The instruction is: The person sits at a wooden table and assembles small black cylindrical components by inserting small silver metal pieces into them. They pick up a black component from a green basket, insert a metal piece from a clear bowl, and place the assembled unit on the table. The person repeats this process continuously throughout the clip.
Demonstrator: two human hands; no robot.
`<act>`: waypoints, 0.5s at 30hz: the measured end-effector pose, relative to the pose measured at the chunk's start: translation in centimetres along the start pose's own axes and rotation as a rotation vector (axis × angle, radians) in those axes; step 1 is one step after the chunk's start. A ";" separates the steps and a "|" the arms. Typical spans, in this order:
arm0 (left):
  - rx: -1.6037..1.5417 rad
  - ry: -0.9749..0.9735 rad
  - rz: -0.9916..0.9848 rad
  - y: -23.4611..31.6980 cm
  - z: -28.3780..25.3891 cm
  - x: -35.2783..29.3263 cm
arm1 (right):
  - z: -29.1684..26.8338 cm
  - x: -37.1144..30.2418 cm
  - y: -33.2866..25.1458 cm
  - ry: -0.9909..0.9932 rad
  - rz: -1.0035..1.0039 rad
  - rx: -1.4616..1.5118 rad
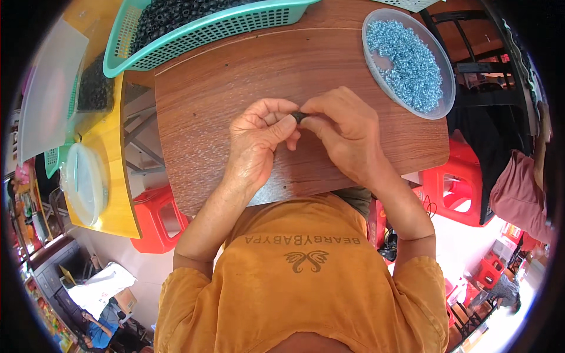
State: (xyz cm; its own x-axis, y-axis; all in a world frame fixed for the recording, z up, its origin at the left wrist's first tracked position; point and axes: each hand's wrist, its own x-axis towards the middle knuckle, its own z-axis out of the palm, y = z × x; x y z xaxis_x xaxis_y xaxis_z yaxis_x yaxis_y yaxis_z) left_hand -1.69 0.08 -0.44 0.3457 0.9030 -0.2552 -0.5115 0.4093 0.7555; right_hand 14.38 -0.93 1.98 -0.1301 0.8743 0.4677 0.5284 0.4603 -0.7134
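Over the middle of the brown wooden table (218, 94), my two hands meet at a small black piece (299, 116). My left hand (257, 136) pinches it between thumb and forefinger, the other fingers curled beneath. From the other side, the thumb and forefinger of my right hand (348, 134) close on the same piece. Fingertips cover most of it, so its exact kind cannot be made out. Beyond my hands, a teal basket (220, 30) holds many small round black pieces (170, 22). Far right, a round clear tub (449, 99) holds many tiny light-blue translucent pieces (409, 65).
Several black specks dot the tabletop. To the left stands a yellow table (115, 150) with a round white lid or tub (85, 183) and a box of black pieces (96, 88). Red stools (154, 220) flank my seat. Other people are in the background at both lower corners.
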 end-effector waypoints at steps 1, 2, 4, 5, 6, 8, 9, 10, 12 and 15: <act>0.002 0.008 0.004 0.1 0.2 -0.1 | 0.0 0.0 0.0 0.012 -0.033 -0.010; 0.011 0.010 0.011 0.1 0.2 -0.2 | 0.1 -0.1 0.0 0.024 -0.066 -0.021; 0.026 0.010 0.022 0.2 0.4 -0.4 | 0.0 -0.2 -0.3 0.022 -0.073 -0.047; 0.028 0.019 0.025 0.2 0.5 -0.5 | -0.1 -0.3 -0.5 0.020 -0.077 -0.060; 0.028 0.025 0.027 0.3 0.6 -0.5 | -0.1 -0.4 -0.6 0.030 -0.060 -0.030; 0.023 0.025 0.023 0.2 0.7 -0.7 | -0.1 -0.5 -0.7 0.049 -0.025 0.031; 0.018 0.018 0.018 0.3 0.7 -0.7 | -0.1 -0.6 -0.8 0.049 0.031 0.086; 0.013 0.012 0.013 0.3 0.7 -0.8 | -0.1 -0.7 -0.9 0.048 0.087 0.142; -0.008 0.008 -0.019 0.4 0.8 -0.9 | -0.2 -0.9 -0.9 0.040 0.188 0.226; -0.013 0.007 -0.052 0.3 1.1 -1.0 | -0.4 -1.2 -0.8 0.049 0.217 0.243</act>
State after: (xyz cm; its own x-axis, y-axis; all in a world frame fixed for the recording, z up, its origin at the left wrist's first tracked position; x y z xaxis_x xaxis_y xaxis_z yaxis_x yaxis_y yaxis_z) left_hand -1.35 -0.78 0.70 0.3661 0.8815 -0.2980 -0.5030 0.4570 0.7336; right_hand 14.43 -2.42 2.19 0.0075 0.9502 0.3117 0.3225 0.2928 -0.9002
